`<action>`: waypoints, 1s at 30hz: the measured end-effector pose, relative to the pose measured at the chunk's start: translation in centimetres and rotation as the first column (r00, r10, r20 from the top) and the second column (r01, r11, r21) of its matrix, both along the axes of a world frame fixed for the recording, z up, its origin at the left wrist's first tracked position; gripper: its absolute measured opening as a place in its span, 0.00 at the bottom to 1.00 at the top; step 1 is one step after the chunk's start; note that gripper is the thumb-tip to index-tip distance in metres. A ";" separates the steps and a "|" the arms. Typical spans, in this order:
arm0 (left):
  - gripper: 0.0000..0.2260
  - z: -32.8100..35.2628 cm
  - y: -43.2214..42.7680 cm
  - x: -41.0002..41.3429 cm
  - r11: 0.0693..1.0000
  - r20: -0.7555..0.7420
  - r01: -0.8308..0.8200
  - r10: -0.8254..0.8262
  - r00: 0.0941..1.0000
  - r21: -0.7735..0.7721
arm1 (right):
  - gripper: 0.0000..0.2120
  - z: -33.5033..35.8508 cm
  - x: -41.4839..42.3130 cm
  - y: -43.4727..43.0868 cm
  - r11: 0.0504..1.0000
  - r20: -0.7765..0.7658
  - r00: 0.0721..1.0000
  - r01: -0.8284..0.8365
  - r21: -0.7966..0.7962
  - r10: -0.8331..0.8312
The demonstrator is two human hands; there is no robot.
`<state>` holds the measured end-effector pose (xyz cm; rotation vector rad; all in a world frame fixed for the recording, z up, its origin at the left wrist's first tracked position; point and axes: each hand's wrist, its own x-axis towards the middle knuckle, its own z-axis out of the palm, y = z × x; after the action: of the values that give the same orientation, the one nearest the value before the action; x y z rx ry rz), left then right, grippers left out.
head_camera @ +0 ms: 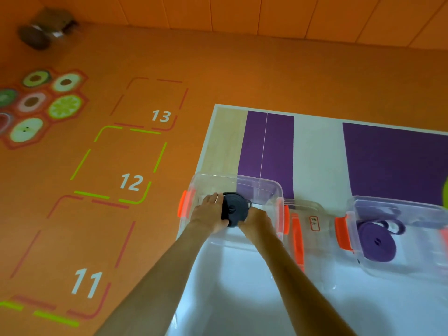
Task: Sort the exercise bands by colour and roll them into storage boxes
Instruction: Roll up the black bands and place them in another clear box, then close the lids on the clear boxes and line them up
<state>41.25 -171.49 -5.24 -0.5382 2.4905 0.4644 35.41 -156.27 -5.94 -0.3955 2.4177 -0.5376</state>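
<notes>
Both of my hands are clamped on a rolled black band (234, 209). My left hand (209, 215) curls round its left edge, with the fingers over the top and the thumb at the lower rim. My right hand (257, 219) grips its lower right side. The roll is a tight flat coil facing up at me, with a loose loop of band sticking out on its right. It sits within the outline of a clear plastic box (266, 184) with orange latches (182, 206) that stands at the left edge of the desk (317, 161). I cannot tell whether the roll rests on the bottom of the box or hangs just above it. Well to the right stands a second clear box (397, 204) with the same orange latches. A coiled purple band (377, 243) lies inside it, its loose end looping out toward the far side. Between the two boxes is another clear plastic piece (305, 209) with an orange clip and a small red-edged label (314, 223); it is too blurred to read. The desk top is white with two purple panels (397, 161) and a pale wooden strip (225, 141) along its left side. Left of the desk the orange floor (218, 69) carries dashed squares numbered 11, 12 (131, 182) and 13. Further left on it is a cluster of fruit-slice pictures (64, 106).
</notes>
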 end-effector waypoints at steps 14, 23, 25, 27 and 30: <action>0.10 8.1 16.5 13.6 0.973 -0.635 0.135 0.014 0.773 0.187 | 0.15 0.5 9.7 24.4 0.882 -0.289 0.853 0.339 -0.327 -0.435; 0.31 -0.7 23.1 10.2 0.888 -0.040 -0.178 0.215 0.976 0.423 | 0.30 -4.8 8.6 25.3 0.919 0.036 0.919 0.393 -0.039 -0.392; 0.33 -1.9 24.0 9.7 0.788 0.026 -0.338 0.380 0.925 0.514 | 0.28 -5.5 9.0 25.5 0.899 0.035 0.903 0.429 -0.085 -0.427; 0.29 -2.8 24.8 9.4 0.716 0.031 -0.413 0.481 0.876 0.563 | 0.24 -6.0 9.2 25.8 0.857 0.038 0.865 0.500 -0.127 -0.500; 0.28 -3.6 26.3 9.0 0.589 0.041 -0.495 0.616 0.786 0.639 | 0.12 -6.6 9.1 26.2 0.728 0.025 0.758 0.635 -0.261 -0.652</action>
<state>50.28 -145.22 -8.82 -1.0306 2.0670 1.5930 44.54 -130.05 -12.55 0.3738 2.5236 -1.1625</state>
